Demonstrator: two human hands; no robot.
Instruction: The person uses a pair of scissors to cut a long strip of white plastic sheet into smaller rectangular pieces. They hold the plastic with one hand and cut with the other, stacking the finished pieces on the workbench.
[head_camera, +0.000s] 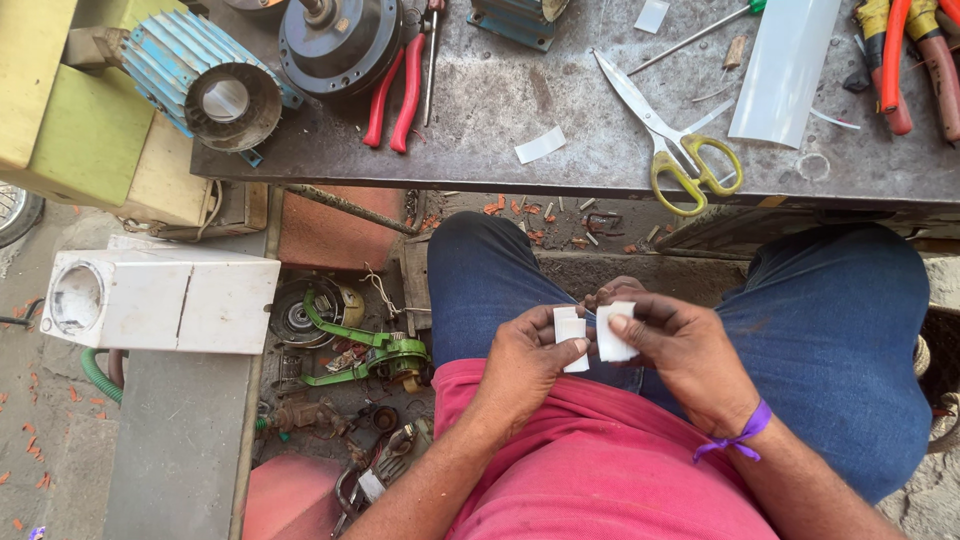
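Above my lap, my left hand (528, 358) pinches a small white paper strip (571, 335) between thumb and fingers. My right hand (682, 345) holds another white strip (612, 333), folded over, right beside the first one. The two pieces nearly touch. A purple band is tied around my right wrist. Both hands hover between my knees in blue jeans, below the edge of the metal workbench (560, 175).
On the bench lie yellow-handled scissors (675, 150), red-handled pliers (395, 95), a screwdriver, a long white sheet (785, 65), a paper scrap (540, 145) and motor parts (335, 40). A white box (165, 300) and green metal scrap (370, 350) sit on the floor at left.
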